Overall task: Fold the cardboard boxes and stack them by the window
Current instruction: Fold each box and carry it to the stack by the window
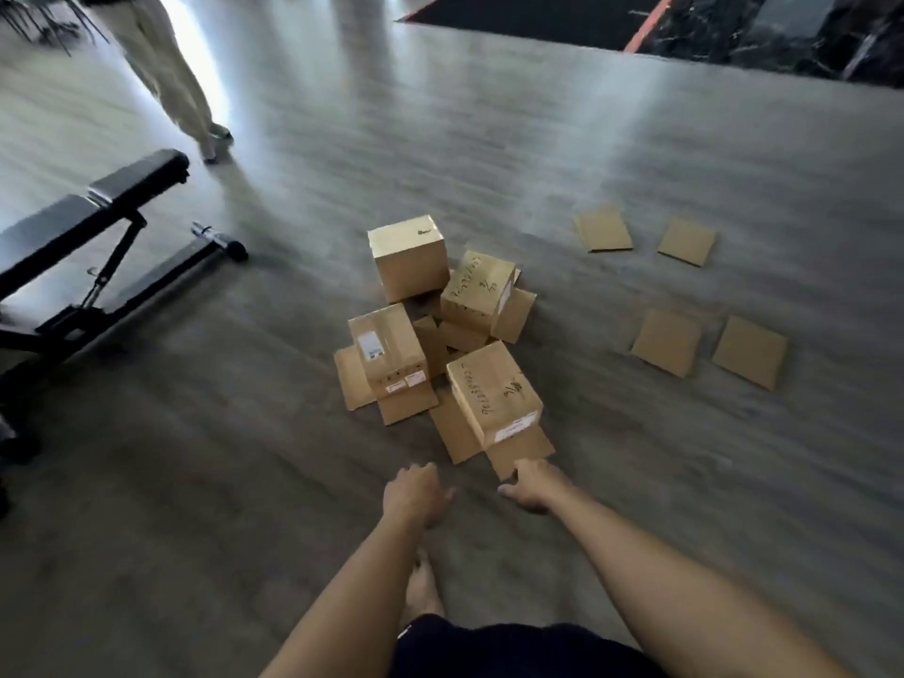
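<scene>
Reaching out: I see both arms stretched toward the box pile at twelve o'clock.
Right hand (pixel 531 486): fingers curled down at the lower flap of the nearest box (pixel 494 393); I cannot tell whether they pinch the flap or only touch it.
Left hand (pixel 416 491): just beside the right one at nine o'clock, fingers loosely curled, holding nothing, clear of the cardboard.
Box pile (pixel 440 325): four assembled boxes jumbled together on the floor (pixel 636 482), flaps splayed out; the farthest box (pixel 408 256) stands at twelve o'clock of the heap.
Flattened pieces (pixel 709 349): four flat cardboard sheets at two o'clock, well apart from the pile.
Weight bench (pixel 93 227): black, at ten o'clock, well left of the boxes.
Another person (pixel 166 71): legs in light trousers at eleven o'clock, beyond the bench.
My foot (pixel 423 589): bare, below the left forearm.
</scene>
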Available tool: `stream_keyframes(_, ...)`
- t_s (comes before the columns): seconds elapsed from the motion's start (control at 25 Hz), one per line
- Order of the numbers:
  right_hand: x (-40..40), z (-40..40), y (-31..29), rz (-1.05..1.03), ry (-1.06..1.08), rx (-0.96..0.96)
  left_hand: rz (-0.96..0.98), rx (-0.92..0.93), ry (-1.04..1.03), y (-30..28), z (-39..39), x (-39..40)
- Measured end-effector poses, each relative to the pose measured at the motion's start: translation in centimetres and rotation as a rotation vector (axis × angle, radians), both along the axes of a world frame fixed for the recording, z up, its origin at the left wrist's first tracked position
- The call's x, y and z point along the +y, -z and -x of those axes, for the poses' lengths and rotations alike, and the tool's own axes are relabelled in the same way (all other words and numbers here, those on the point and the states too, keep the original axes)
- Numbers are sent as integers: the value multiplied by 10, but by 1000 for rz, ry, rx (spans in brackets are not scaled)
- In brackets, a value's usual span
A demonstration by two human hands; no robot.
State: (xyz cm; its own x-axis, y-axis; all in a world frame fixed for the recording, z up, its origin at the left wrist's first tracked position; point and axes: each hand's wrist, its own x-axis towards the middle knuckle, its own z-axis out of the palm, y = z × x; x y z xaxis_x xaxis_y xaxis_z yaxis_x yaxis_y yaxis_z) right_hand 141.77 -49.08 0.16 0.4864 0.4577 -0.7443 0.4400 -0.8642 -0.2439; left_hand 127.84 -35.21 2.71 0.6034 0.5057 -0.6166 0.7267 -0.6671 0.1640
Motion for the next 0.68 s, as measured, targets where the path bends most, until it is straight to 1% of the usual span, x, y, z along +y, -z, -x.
stream_keyframes(0.12,44,-12,-7,0,109,-16,-13,24,97,2,-34,59)
stream_keyframes(0.2,73,-26,-9,-79,184,-55,-23,27,154,4,-58,93)
stream_keyframes(0.28,93,-37,-12,-96,218,-32,-18,40,190,6,-78,116)
stream_keyframes(0.4,111,-62,-4,-43,201,2,-4,56,228,10,-111,139)
stream_keyframes(0.68,157,-151,11,-38,215,-54,-21,27,207,3,-195,198)
